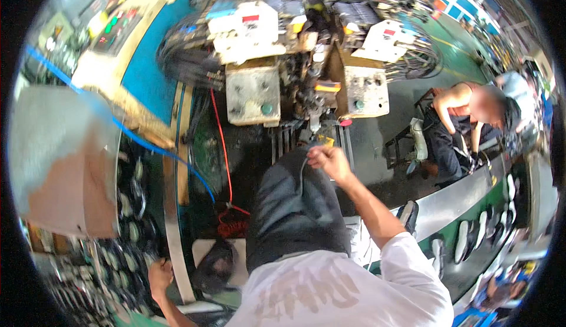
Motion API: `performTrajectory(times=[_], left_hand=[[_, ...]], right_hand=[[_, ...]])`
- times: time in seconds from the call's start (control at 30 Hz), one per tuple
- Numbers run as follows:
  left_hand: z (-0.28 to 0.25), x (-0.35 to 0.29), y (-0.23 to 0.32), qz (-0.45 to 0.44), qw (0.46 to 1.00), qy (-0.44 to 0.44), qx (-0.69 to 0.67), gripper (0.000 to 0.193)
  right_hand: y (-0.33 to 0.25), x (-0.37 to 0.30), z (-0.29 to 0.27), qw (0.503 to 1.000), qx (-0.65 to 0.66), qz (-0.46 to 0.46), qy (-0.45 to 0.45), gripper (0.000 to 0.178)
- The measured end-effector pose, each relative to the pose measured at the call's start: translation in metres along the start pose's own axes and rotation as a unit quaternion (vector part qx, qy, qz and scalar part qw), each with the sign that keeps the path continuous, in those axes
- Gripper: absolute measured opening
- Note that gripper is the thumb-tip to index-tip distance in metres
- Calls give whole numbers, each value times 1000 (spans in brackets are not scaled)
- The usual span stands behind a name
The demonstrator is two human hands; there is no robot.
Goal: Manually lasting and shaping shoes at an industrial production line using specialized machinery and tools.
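My right hand is over my dark-trousered thighs, fingers pinched together. From its fingertips a thin grey cord hangs down over the trousers. Low on the left, my left hand is beside a long metal strip and close to a rack of shoes. Its fingers look curled in, and anything inside them is hidden. Straight ahead stands a machine with two worn, light-coloured control boxes, its metal head between them.
A blue hose and a red cable run down on the left, near a large grey-brown panel. At right, a seated co-worker bends over a metal-edged bench. Several shoes line a green surface.
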State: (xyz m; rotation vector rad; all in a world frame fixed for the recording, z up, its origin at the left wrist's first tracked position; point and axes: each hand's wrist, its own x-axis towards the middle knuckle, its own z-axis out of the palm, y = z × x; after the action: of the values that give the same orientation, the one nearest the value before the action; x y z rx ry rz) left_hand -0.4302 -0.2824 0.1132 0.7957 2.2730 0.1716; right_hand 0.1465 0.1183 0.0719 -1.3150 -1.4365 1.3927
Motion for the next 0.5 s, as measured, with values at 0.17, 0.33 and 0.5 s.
performTrajectory(times=[0.17, 0.33, 0.5], left_hand=[[-102, 14, 328, 490, 857, 151, 53, 33], [-174, 2, 625, 714, 658, 216, -102, 25], [-291, -36, 883, 813, 520, 197, -174, 36]], right_hand=[[-170, 83, -93, 977, -8, -207, 41, 31], [-306, 171, -170, 964, 109, -173, 173, 23], [-413, 271, -223, 947, 99, -206, 228, 22]])
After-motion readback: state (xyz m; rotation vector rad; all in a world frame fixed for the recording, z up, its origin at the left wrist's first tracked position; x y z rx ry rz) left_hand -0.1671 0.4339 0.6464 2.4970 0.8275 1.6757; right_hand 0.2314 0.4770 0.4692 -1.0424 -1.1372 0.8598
